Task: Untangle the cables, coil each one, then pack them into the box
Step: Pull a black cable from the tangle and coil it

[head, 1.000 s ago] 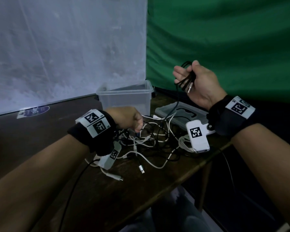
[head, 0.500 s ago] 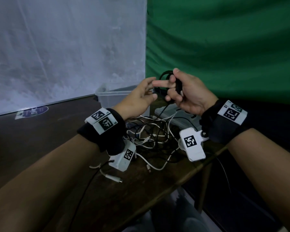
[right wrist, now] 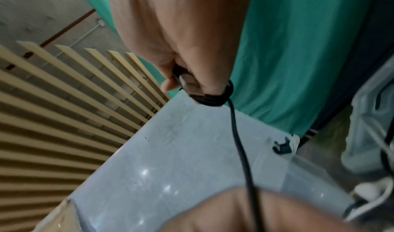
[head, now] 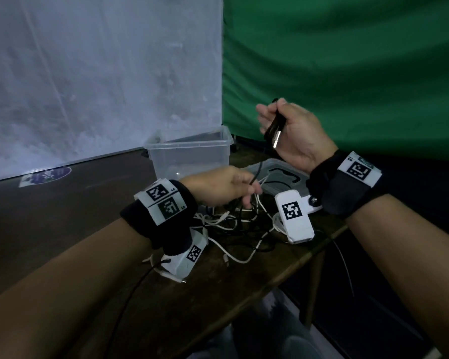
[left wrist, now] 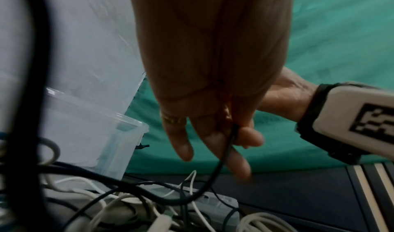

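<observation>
My right hand (head: 290, 133) is raised above the table and grips a partly wound coil of black cable (head: 275, 125), its metal plug sticking out below the palm; the loops (right wrist: 215, 97) show in the right wrist view. The free run of that black cable (left wrist: 221, 164) drops to my left hand (head: 228, 186), which pinches it between thumb and fingers low over the tangle of white and black cables (head: 239, 226) on the wooden table (head: 94, 229). The clear plastic box (head: 189, 156) stands open just behind the left hand.
The box's clear lid (head: 278, 177) lies flat to the right of the box, under my right wrist. The table's front edge (head: 283, 278) runs diagonally close to the tangle. A white sheet and a green cloth (head: 347, 60) hang behind.
My hands met half a second ago at the coil; now the left has dropped back to the tangle holding the cable, and the right has lifted the coil up and right.
</observation>
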The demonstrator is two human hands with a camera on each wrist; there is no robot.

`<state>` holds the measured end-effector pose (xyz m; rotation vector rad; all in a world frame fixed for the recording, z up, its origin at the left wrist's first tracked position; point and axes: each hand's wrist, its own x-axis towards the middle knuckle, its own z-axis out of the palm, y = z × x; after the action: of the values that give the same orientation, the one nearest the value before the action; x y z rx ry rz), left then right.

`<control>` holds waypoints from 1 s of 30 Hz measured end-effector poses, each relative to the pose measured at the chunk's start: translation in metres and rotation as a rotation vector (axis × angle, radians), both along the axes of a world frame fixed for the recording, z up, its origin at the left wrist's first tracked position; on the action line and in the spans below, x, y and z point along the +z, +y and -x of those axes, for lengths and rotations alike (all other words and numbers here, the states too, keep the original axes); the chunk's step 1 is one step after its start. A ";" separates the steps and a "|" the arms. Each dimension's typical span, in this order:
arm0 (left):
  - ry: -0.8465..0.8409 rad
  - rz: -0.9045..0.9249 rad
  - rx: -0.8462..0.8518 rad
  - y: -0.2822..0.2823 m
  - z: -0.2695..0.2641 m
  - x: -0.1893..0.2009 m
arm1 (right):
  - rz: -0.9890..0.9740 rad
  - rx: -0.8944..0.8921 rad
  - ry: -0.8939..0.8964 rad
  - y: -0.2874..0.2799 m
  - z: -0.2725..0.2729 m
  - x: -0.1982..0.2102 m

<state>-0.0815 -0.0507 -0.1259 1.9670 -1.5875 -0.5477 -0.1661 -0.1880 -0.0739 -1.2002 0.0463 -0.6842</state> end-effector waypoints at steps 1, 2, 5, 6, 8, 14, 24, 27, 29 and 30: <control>0.000 -0.032 -0.014 0.003 0.000 0.000 | 0.077 -0.055 0.018 -0.002 -0.002 -0.002; 0.009 -0.031 -0.009 0.005 -0.001 0.000 | 0.186 -0.110 0.052 -0.005 -0.005 -0.006; -0.018 0.144 0.084 0.009 -0.004 0.007 | 0.583 -0.161 0.280 -0.009 -0.005 -0.017; -0.057 0.222 0.129 0.009 -0.006 0.011 | 0.680 -0.142 0.356 -0.008 -0.003 -0.019; -0.139 0.361 0.220 0.010 -0.010 0.018 | 0.751 -0.063 0.443 -0.002 0.001 -0.022; -0.215 0.578 0.402 0.008 -0.018 0.024 | 0.528 0.217 0.444 0.013 0.009 -0.021; -0.202 0.297 0.396 0.012 -0.020 0.014 | 0.135 0.184 0.159 0.013 0.008 0.000; -0.178 0.132 0.354 0.010 -0.015 0.008 | -0.034 0.170 0.048 0.017 0.004 0.001; -0.165 0.039 0.322 0.011 -0.013 0.007 | -0.107 0.181 -0.023 0.018 0.001 0.000; -0.157 -0.011 0.309 0.012 -0.013 0.006 | -0.117 0.167 -0.038 0.017 -0.001 0.000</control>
<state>-0.0689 -0.0386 -0.1198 2.2545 -1.3313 -0.2852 -0.1653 -0.1707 -0.0736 -1.0656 -0.0451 -0.5508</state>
